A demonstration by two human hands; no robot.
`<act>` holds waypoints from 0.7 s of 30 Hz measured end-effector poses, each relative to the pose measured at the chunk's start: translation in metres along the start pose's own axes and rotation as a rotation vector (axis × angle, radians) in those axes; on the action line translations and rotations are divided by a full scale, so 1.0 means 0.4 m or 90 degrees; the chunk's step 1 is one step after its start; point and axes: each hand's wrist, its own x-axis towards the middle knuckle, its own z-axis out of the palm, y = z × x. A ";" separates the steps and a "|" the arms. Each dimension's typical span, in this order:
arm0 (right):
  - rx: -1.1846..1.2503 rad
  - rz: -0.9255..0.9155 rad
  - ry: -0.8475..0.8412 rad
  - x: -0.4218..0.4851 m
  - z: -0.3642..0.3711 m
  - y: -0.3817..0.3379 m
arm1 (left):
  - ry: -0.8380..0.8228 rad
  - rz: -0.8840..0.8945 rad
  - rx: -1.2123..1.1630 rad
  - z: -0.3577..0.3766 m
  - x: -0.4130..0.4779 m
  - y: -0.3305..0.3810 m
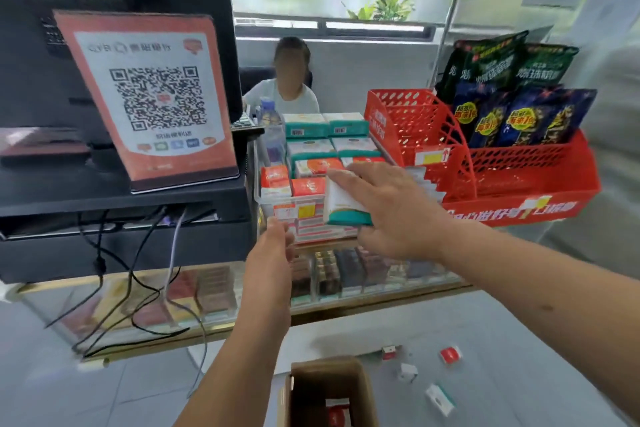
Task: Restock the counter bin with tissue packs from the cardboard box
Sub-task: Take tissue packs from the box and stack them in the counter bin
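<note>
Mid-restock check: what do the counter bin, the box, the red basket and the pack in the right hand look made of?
Counter bin: clear glossy hard plastic, perhaps acrylic; packs show through its wall. Cardboard box: matte brown cardboard, folded flaps. Red basket: glossy moulded plastic, perforated walls. Tissue pack in the right hand: seemingly film wrap, blurred.

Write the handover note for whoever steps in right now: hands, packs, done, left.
Right hand: holds a white-and-teal tissue pack over the front of the counter bin.
Left hand: open, at the bin's front-left corner.
Done: bin holds rows of teal and orange packs.
Cardboard box below shows one red pack; loose packs lie on the floor.
Left: set this pack in, fetch more.
</note>
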 end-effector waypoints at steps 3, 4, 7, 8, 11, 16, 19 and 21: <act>-0.023 0.004 -0.019 0.089 -0.034 0.044 | 0.007 0.011 -0.003 0.013 0.002 0.015; -0.027 0.003 -0.025 0.117 -0.036 0.058 | 0.006 0.018 0.000 0.021 0.001 0.022; -0.019 -0.001 -0.046 0.195 -0.012 0.094 | 0.017 0.025 -0.006 0.055 0.011 0.058; -0.011 -0.004 -0.055 0.218 0.002 0.104 | 0.023 0.029 -0.011 0.066 0.018 0.074; -0.005 -0.021 -0.081 0.283 0.044 0.137 | 0.031 0.064 -0.025 0.100 0.039 0.137; 0.015 -0.043 -0.116 0.404 0.110 0.198 | 0.072 0.111 -0.032 0.114 0.084 0.159; 0.026 -0.057 -0.109 0.458 0.137 0.219 | 0.098 0.084 -0.059 0.108 0.104 0.128; 0.020 -0.069 -0.090 0.479 0.150 0.226 | 0.111 0.070 -0.072 0.109 0.119 0.109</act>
